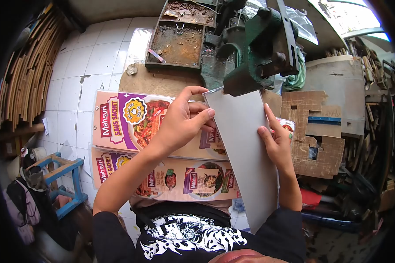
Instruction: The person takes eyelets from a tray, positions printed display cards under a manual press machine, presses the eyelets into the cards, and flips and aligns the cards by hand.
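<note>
A long plain grey panel (245,144) slants from my lap up to the green machine's head, its far end under the head. My right hand (276,142) grips the panel's right edge, thumb on the near face. My left hand (186,118) is closed at the panel's upper left edge, with the index fingertip at the corner and the thumb beside the edge. Printed Mahsuri sauce sign panels lie to the left, an upper one (118,118) and a lower one (171,180), partly behind my left arm. The dark green machine (245,65) hides the panel's far tip.
A dirty metal tray (180,41) with small loose parts sits left of the machine. A worn brown board with cut-outs (316,131) lies to the right. A blue-framed stool (66,179) stands on the tiled floor. Wooden strips (30,70) are stacked at far left.
</note>
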The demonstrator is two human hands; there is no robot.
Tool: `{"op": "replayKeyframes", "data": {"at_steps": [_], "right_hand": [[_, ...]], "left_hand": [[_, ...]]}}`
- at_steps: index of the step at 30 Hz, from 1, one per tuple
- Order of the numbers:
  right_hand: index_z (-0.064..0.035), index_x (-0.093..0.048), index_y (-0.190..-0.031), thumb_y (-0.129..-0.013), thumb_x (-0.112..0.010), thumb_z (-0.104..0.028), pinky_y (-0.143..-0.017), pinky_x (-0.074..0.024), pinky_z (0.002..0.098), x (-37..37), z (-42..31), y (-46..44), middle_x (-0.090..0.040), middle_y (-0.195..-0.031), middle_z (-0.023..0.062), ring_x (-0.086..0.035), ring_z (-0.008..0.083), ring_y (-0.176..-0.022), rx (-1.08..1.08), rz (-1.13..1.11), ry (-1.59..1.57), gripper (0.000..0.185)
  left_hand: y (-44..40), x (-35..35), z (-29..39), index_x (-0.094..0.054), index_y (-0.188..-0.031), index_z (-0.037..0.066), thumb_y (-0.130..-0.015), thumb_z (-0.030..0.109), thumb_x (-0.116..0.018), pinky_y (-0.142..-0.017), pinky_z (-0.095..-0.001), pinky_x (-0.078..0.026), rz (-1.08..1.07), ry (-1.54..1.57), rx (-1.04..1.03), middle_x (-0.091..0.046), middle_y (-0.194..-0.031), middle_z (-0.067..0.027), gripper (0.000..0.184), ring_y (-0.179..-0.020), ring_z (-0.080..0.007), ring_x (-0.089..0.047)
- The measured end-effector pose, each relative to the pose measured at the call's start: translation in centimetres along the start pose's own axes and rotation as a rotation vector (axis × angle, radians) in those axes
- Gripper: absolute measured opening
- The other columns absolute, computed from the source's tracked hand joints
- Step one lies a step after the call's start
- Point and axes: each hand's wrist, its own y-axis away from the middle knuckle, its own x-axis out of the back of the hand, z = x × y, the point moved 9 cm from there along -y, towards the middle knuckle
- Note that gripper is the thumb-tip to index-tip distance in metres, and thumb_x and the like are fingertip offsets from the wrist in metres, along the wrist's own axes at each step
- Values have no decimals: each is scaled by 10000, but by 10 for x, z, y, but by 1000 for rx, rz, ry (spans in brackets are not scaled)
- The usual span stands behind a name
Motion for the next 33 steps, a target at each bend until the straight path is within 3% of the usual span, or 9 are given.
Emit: {"op": "replayKeyframes", "data": {"at_steps": [7,10,12,13,15,33], "right_hand": [[-8,-419,-1446,-898,-644,-86,-539,-326,211,1,3,0,-600,-910,6,-313,56,-601,-20,-1,31,598],[12,-402,-1450,-914,-632,-84,-632,-421,205,-1,9,0,-645,-1039,65,-476,54,-697,-66,-41,89,592],[37,-374,-1455,-937,-609,-78,-849,-470,231,-4,3,-1,-604,-1266,160,-593,114,-982,-8,-20,-21,581],[37,-374,-1455,-937,-609,-78,-849,-470,231,-3,2,-1,-604,-1266,160,-593,114,-982,-8,-22,-21,581],[51,-351,-1459,-952,-590,-74,-1011,-403,265,-6,4,-1,-488,-1421,210,-530,181,-1210,-96,-72,-68,574],[44,-362,-1457,-947,-608,-93,-1017,-396,268,-5,5,-4,-513,-1400,205,-519,179,-1222,-87,-58,-55,582]], "left_hand": [[-1,1,-1,-363,-1331,-6,-934,39,-602,-693,-280,-594,3,1,17,-671,-944,-135,465,-819,-174,-688],[-1,1,-2,-365,-1329,-5,-935,39,-600,-693,-280,-592,2,12,19,-670,-942,-132,461,-820,-173,-688],[-1,1,-2,-365,-1328,-5,-935,39,-600,-694,-280,-592,3,18,25,-669,-944,-133,460,-818,-172,-688],[-1,1,-2,-366,-1327,-6,-935,38,-599,-693,-280,-591,3,10,23,-669,-943,-133,458,-818,-172,-687],[-1,1,-2,-366,-1327,-8,-936,38,-597,-693,-280,-591,4,3,20,-668,-941,-134,456,-817,-173,-687],[-2,3,0,-404,-1275,-37,-926,26,-597,-674,-275,-595,18,36,-15,-675,-900,-145,404,-791,-169,-693]]}}
